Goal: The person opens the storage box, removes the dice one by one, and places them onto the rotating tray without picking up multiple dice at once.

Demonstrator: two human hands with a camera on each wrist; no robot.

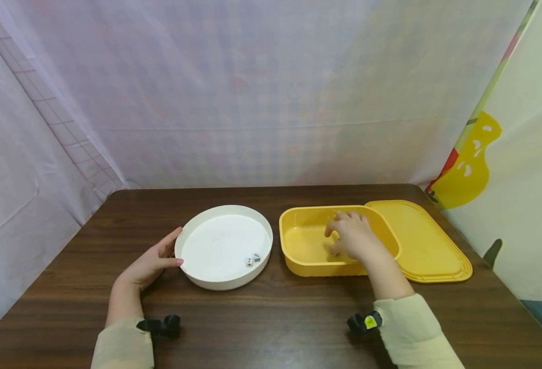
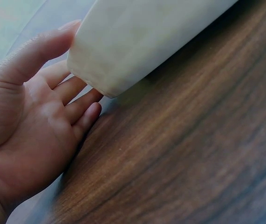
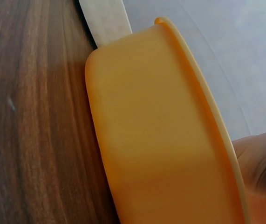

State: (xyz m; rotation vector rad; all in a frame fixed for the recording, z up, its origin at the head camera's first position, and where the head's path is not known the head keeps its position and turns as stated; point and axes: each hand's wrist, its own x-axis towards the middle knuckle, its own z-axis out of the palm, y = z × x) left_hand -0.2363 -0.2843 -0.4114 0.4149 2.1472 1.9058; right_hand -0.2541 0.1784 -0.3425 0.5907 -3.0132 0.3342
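Note:
A round white tray [image 1: 222,238] with a low wall stands on the table, two small white dice [image 1: 250,262] lying near its right front edge. My left hand [image 1: 148,264] rests against the tray's left side. In the left wrist view its thumb [image 2: 44,51] touches the white wall, and the other fingers reach behind it. My right hand [image 1: 351,236] is over the inside of a yellow box [image 1: 298,241], fingers spread and thumb pointing down. Small dice-like bits [image 1: 335,253] show by that thumb. From the right wrist, the box wall [image 3: 146,116] hides most of the hand.
A yellow lid [image 1: 430,246] lies flat to the right of the box, partly behind it. The dark wooden table [image 1: 252,328] ends at a pale cloth [image 1: 234,102] hanging at the back. Black camera straps [image 1: 160,325] sit on both wrists.

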